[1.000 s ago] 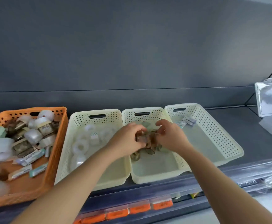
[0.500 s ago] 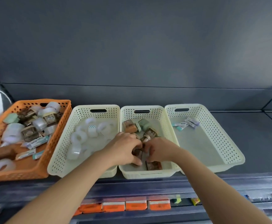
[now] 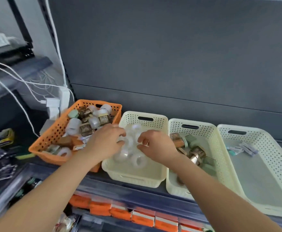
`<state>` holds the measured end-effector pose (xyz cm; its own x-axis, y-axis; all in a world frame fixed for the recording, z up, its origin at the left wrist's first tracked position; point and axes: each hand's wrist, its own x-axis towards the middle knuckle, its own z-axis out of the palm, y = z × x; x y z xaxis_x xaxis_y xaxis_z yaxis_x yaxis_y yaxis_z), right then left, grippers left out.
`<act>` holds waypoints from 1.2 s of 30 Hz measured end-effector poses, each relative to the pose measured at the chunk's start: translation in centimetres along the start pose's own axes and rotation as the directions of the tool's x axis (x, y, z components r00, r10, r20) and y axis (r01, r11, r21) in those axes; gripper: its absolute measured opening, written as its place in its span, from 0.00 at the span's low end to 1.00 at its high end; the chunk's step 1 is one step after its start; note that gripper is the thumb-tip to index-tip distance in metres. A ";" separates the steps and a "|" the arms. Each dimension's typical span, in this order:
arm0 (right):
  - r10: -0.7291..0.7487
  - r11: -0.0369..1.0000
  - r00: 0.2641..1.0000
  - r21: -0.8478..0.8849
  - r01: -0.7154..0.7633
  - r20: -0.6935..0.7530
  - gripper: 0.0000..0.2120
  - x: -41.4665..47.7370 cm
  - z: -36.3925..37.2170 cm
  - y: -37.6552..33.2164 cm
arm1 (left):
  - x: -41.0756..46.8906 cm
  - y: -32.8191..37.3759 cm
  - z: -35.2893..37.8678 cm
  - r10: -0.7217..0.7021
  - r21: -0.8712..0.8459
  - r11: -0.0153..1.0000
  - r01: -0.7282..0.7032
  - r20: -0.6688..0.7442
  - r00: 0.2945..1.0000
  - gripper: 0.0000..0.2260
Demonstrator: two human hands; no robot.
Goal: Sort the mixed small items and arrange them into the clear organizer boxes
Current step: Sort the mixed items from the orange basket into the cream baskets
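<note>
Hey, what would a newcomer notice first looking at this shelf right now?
Both hands meet mid-frame, the left hand and right hand gripping clear tape rolls in the leftmost cream basket. Left of it, the orange basket brims with mixed rolls and small boxes. To the right, the middle cream basket holds brown and green items, and the far-right cream basket only a few small packets.
</note>
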<state>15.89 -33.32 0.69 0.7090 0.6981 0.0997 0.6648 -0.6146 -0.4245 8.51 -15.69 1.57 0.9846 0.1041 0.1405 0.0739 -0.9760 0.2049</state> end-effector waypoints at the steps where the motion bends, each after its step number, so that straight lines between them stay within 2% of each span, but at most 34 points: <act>1: -0.040 0.999 0.999 0.003 0.040 0.013 0.10 0.8 0.7 -1.4 | -0.7 -1.6 -0.5 -0.042 0.025 0.999 0.043 -0.006 0.999 0.10; 4: -0.168 0.986 0.983 0.010 0.168 0.069 0.09 3.5 3.0 -5.6 | -2.6 -6.5 -2.0 -0.174 0.083 0.982 0.171 0.022 0.985 0.10; 7: -0.237 0.971 0.964 0.012 0.238 0.118 0.10 6.0 5.5 -9.6 | -4.2 -11.5 -3.1 -0.251 0.168 0.958 0.231 0.111 0.961 0.11; 10: -0.288 0.954 0.937 -0.028 0.300 0.200 0.13 8.1 7.9 -12.8 | -5.4 -15.4 -3.8 -0.312 0.195 0.943 0.271 0.227 0.923 0.05; 11: -0.306 0.945 0.922 -0.037 0.324 0.239 0.13 8.8 8.7 -13.6 | -5.6 -16.4 -3.8 -0.315 0.204 0.942 0.266 0.267 0.911 0.02; 14: -0.323 0.937 0.882 -0.014 0.348 0.343 0.14 10.4 10.8 -15.4 | -5.6 -18.8 -3.7 -0.297 0.202 0.949 0.240 0.332 0.895 0.05; 18: -0.283 0.950 0.843 0.012 0.312 0.457 0.17 12.1 12.7 -16.5 | -4.7 -20.3 -3.5 -0.249 0.197 0.962 0.187 0.363 0.898 0.05; 20: -0.248 0.958 0.830 -0.002 0.288 0.500 0.15 12.7 13.2 -16.7 | -4.3 -20.4 -3.1 -0.215 0.190 0.970 0.151 0.390 0.895 0.07; 22: -0.212 0.966 0.874 -0.043 0.256 0.437 0.12 12.9 13.8 -16.8 | -4.0 -20.4 -2.4 -0.194 0.196 0.973 0.123 0.400 0.896 0.08; 24: -0.172 0.977 0.950 -0.075 0.197 0.261 0.14 13.1 14.3 -16.7 | -3.8 -20.6 -1.9 -0.186 0.191 0.975 0.116 0.406 0.895 0.08; 26: -0.119 0.989 0.984 -0.077 0.130 0.133 0.16 13.6 14.6 -16.5 | -3.7 -20.7 -1.7 -0.173 0.165 0.980 0.113 0.411 0.895 0.06; 31: -0.124 0.991 0.959 -0.013 0.132 0.255 0.25 14.6 15.3 -16.6 | -4.4 -21.2 -1.7 -0.142 0.036 0.990 0.137 0.304 0.942 0.10; 36: -0.011 0.999 0.976 0.034 0.004 0.218 0.14 15.1 16.0 -17.1 | -5.4 -21.4 -1.8 -0.152 -0.036 0.986 0.163 0.199 0.968 0.13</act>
<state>11.43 -6.40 -4.96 0.6331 0.7683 -0.0945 0.6594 -0.5992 -0.4540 1.38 4.96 -1.81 0.9734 0.2113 -0.0884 0.2273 -0.9385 0.2601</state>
